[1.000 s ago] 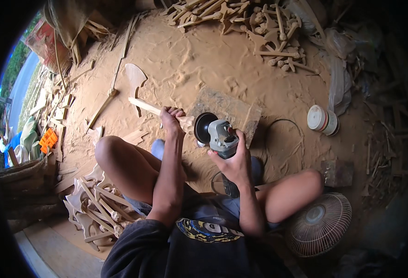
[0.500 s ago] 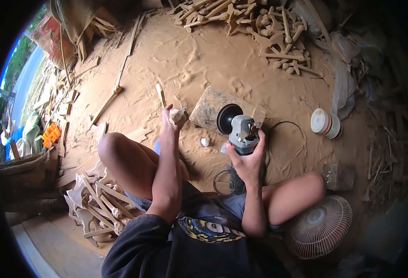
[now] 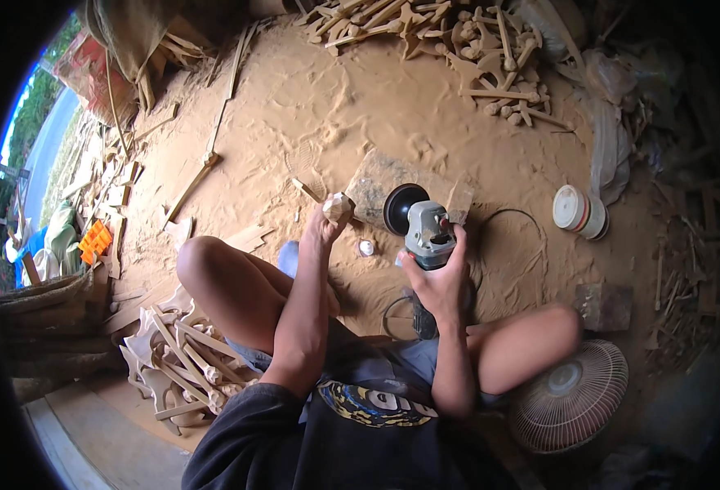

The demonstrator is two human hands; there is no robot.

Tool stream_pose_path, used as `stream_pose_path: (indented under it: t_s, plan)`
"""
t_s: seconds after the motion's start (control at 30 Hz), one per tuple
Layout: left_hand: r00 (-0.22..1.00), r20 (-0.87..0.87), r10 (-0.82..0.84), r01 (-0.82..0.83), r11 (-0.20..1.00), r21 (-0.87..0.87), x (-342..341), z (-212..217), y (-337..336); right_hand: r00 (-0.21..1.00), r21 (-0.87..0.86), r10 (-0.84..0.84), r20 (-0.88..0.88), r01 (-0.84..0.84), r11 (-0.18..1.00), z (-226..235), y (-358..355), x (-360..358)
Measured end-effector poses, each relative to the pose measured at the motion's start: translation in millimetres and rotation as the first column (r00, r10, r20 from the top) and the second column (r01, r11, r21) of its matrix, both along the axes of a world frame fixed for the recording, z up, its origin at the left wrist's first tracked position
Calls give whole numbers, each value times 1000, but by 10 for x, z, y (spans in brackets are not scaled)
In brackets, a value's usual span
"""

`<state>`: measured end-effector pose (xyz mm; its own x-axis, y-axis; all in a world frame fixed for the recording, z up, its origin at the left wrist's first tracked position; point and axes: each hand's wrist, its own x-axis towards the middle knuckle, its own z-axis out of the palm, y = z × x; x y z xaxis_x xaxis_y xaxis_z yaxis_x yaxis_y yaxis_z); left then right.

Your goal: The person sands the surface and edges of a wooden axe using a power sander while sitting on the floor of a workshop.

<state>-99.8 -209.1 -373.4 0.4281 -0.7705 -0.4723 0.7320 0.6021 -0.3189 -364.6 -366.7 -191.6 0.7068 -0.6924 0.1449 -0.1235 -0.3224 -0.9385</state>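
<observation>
My left hand (image 3: 324, 224) is closed around a carved wooden piece (image 3: 338, 207) with a faceted, knobby end. A narrow wooden shaft (image 3: 305, 190) sticks out past the fingers on the far left side; it seems to belong to the same piece. In my right hand (image 3: 445, 278) is a grey-green angle grinder (image 3: 427, 224), held by its body with the round black disc (image 3: 405, 209) facing left. A short gap separates the knobby end from the disc. Under the disc lies a worn, dusty board (image 3: 370, 181). Whether the disc spins cannot be told.
Sawdust covers the ground. Bone-shaped wooden pieces are heaped at the far side (image 3: 503, 69) and by my left hip (image 3: 184, 359). A white tub (image 3: 572, 208) lies at right, a fan (image 3: 568, 396) near my right knee. The grinder's cord (image 3: 531, 224) curves right; a small white container (image 3: 366, 247) stands between my legs.
My left hand has moved right, bringing the wooden piece nearer the disc; its shaft now tilts further left. My right hand and the grinder have stayed nearly in place.
</observation>
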Motion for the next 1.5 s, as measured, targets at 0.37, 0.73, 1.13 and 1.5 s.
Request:
stream_pose_path:
  t_s: [0.37, 0.73, 1.13, 1.5]
  plan:
    - [987, 143, 78, -134, 887, 442, -122, 6, -78, 998, 4, 65, -25, -65, 998, 168, 147, 44]
    - [996, 58, 64, -86, 788, 609, -225, 289, -340, 983, 18, 134, -126, -133, 991, 40, 199, 52]
    - [986, 161, -36, -59, 835, 547, -269, 289, -268, 989, -25, 120, -84, -123, 992, 110, 216, 80]
    - [983, 180, 43, -129, 857, 498, -148, 216, -240, 997, -54, 30, -70, -34, 998, 39, 182, 60]
